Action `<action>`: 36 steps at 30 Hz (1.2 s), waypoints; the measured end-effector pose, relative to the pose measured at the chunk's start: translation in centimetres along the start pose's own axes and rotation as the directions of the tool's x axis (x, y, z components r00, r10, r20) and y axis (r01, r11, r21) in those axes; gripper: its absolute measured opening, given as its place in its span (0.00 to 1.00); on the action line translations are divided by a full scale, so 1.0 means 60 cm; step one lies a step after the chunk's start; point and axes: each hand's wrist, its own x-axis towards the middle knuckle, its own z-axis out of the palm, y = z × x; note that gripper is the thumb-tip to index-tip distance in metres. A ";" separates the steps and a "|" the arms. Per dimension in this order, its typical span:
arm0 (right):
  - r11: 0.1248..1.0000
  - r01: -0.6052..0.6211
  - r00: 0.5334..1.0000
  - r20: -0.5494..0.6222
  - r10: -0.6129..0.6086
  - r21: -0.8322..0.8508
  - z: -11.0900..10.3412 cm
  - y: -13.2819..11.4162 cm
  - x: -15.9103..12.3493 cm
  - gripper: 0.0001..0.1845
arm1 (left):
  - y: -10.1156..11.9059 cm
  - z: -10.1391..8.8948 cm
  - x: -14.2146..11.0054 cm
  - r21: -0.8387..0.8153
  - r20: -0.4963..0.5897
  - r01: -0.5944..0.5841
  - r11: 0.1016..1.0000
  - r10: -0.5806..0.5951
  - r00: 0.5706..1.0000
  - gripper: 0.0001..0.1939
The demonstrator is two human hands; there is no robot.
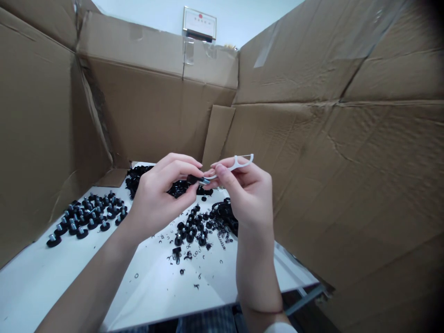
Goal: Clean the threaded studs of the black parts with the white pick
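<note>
My left hand [161, 196] pinches a small black rubber foot [193, 179] with a metal threaded stud between thumb and fingers. My right hand [248, 192] holds a white plastic floss pick [239, 164], its tip touching or very close to the stud. Rows of similar black feet with silver studs [86, 215] stand on the table to the left. A second group of feet [190, 231] lies below my hands among black shavings. A heap of black parts [137, 179] sits behind my left hand, partly hidden by it.
A white table [149, 286] carries the parts, with small black curled scraps [187, 255] strewn across it. Creased cardboard walls [347, 162] surround it on the left, back and right. A framed sign [199, 23] hangs on the wall behind. The table's front edge runs just above my lap.
</note>
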 end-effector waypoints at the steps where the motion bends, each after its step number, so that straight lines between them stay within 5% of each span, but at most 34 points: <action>1: 1.000 -0.008 1.000 0.003 0.008 0.007 0.000 0.000 0.001 0.04 | 0.000 0.000 0.000 -0.004 0.003 0.001 1.000 -0.001 1.000 0.13; 14: 0.995 -0.078 0.997 -0.006 0.077 -0.063 0.001 -0.001 0.007 0.06 | -0.004 0.001 0.001 -0.041 0.003 0.039 0.998 -0.039 0.999 0.12; 20: 0.994 0.029 0.999 0.017 -0.027 -0.106 -0.014 0.013 0.015 0.12 | 0.002 0.000 0.001 -0.164 -0.025 0.133 0.977 -0.138 0.990 0.12; 24: 0.988 0.114 0.981 0.169 -0.096 -0.102 -0.017 0.021 0.012 0.11 | 0.004 -0.001 0.003 -0.412 0.051 0.370 0.833 -0.384 0.922 0.08; 27: 0.982 0.155 0.965 0.227 -0.127 -0.109 -0.009 0.024 0.009 0.12 | -0.002 -0.001 0.003 -0.569 0.131 0.440 0.695 -0.452 0.883 0.07; 32: 0.990 0.123 0.990 0.082 -0.117 -0.067 0.014 0.028 0.012 0.02 | -0.005 0.004 0.003 -0.562 0.112 0.471 0.680 -0.501 0.858 0.09; 36: 0.992 0.095 0.995 -0.004 -0.095 -0.079 0.022 0.032 0.013 0.07 | -0.002 0.006 0.006 -0.506 -0.009 0.391 0.769 -0.458 0.889 0.10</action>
